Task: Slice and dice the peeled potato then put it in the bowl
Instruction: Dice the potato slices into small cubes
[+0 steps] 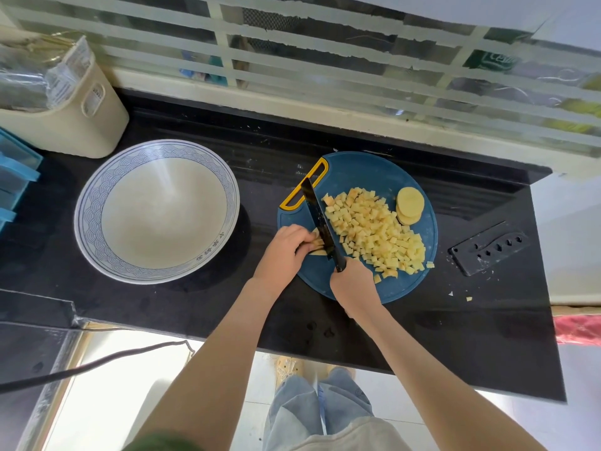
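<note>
Blue board (357, 170) carries potato dice (370, 229), beside white bowl (94, 203).

Black counter (260, 196), bare strip between bowl (97, 190) and cutting board (357, 170): my open lane. Near edge in front of me: also free. Obstacles: knife sheath (487, 247) right of board; beige basket (97, 131) just behind bowl; window frame (292, 102) along far side.

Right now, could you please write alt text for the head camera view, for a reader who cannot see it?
A right hand cuts potato strips with a black knife on a blue cutting board while the left hand steadies them, beside a pile of diced potato and stacked round slices. An empty blue-rimmed white bowl sits left of it.
</note>
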Available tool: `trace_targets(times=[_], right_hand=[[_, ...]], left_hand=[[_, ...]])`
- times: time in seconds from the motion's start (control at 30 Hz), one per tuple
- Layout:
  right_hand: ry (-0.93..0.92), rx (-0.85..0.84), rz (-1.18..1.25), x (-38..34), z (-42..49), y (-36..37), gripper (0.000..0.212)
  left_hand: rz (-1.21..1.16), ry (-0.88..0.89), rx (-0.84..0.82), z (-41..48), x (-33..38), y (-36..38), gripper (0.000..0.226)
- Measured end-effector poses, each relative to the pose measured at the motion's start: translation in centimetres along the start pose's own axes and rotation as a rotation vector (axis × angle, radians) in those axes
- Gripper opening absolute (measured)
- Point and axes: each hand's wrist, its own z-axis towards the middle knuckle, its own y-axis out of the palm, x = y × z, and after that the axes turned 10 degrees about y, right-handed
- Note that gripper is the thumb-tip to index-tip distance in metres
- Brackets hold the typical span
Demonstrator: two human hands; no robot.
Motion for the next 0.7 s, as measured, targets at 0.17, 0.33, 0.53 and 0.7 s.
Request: trace_targets(times=[0.17,0.33,0.53,0.7], right_hand=[[-0.048,0.053,0.014,-0.4,0.2,-0.7,0.021],[-0.072,0.059,-0.010,0.4,-0.7,-1.4,0.015],[-0.114,0.035,-0.012,0.7,-2.3,-0.6,0.016],[-0.107,0.038,-0.038,0.7,-2.5,-0.1,0.015]], left_hand=[[-0.004,-0.035,-0.018,-0.3,0.4,-0.1,0.015],[-0.116,-0.218,-0.003,-0.1,0.9,-0.3,0.020],[-0.127,-0.338,0.061,0.4,1.3,-0.4,0.014],[-0.149,-0.336,0.065,0.3,0.7,-0.4,0.007]])
